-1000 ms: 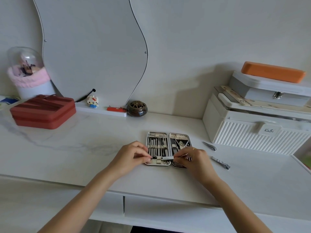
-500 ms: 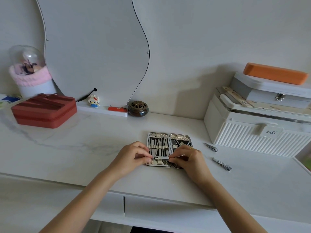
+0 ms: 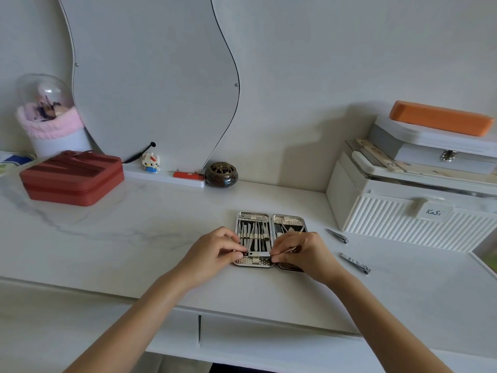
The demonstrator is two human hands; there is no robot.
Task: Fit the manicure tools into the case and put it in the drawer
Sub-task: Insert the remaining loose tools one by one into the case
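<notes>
Pinching a small flat tool [image 3: 259, 253] between both hands over the open case [image 3: 252, 216] | left hand [image 3: 215, 251] grip: its 9 o'clock end | right hand [image 3: 306, 254] grip: 3 o'clock end | two clippers [image 3: 355, 263] lie at case's 3 o'clock on tabletop [image 3: 134, 238]

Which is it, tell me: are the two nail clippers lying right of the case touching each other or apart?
Apart. The head view shows bare tabletop between the farther nail clipper and the nearer nail clipper.

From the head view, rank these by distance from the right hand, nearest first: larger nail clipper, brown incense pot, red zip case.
Measured from the right hand:
1. Larger nail clipper, on the table just to its right.
2. Brown incense pot, back left by the mirror base.
3. Red zip case, far left.
</notes>
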